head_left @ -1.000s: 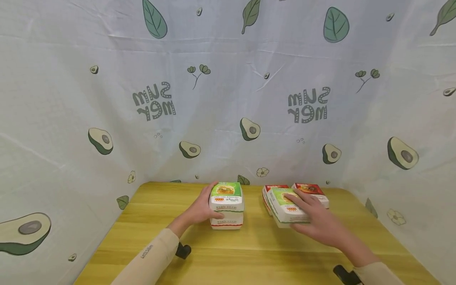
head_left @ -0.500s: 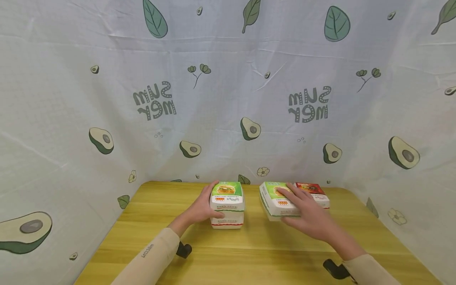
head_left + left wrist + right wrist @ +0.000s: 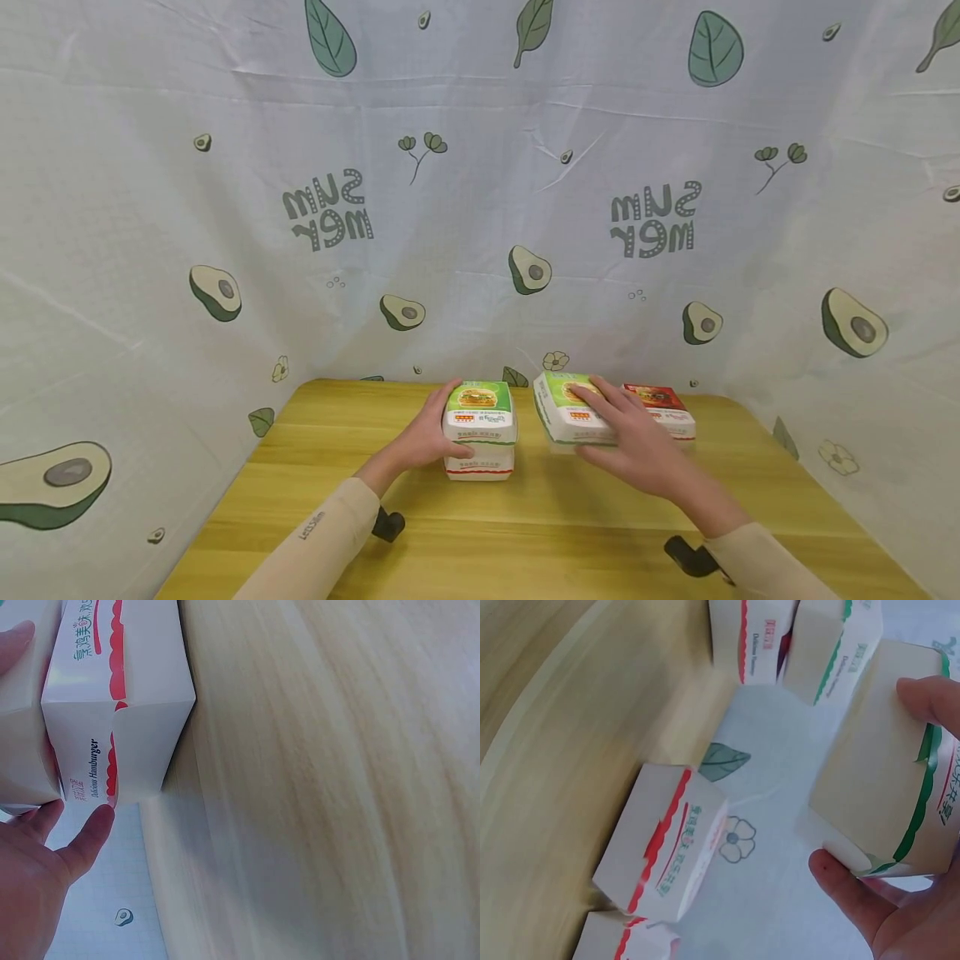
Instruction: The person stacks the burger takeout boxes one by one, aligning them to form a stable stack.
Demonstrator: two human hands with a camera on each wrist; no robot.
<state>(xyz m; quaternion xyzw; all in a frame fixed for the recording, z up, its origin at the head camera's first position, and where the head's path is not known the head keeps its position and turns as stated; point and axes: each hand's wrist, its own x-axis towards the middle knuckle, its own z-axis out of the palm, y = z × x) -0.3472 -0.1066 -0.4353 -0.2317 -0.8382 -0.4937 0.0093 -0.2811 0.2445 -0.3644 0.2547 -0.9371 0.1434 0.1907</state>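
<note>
On the left of the table, my left hand (image 3: 420, 433) grips a two-high stack from its left side. A green-topped burger box (image 3: 480, 417) sits on a red-trimmed burger box (image 3: 483, 465). My right hand (image 3: 637, 446) holds a second green-topped burger box (image 3: 564, 423) in the air, fingers over its top and thumb at its near side. In the right wrist view this box (image 3: 877, 761) is tilted. A red-trimmed box (image 3: 664, 844) stands on the table, hidden in the head view. Beside it stands a red-topped box (image 3: 658, 400), partly behind my right hand.
The boxes stand toward the back of the wooden table (image 3: 480, 550). A pale curtain (image 3: 465, 200) with avocado and leaf prints hangs right behind it. Dark wrist devices (image 3: 387, 525) show beneath both sleeves.
My right hand has lifted the green-topped burger box and carried it left and away from me. The left hand and its stack stay in place.
</note>
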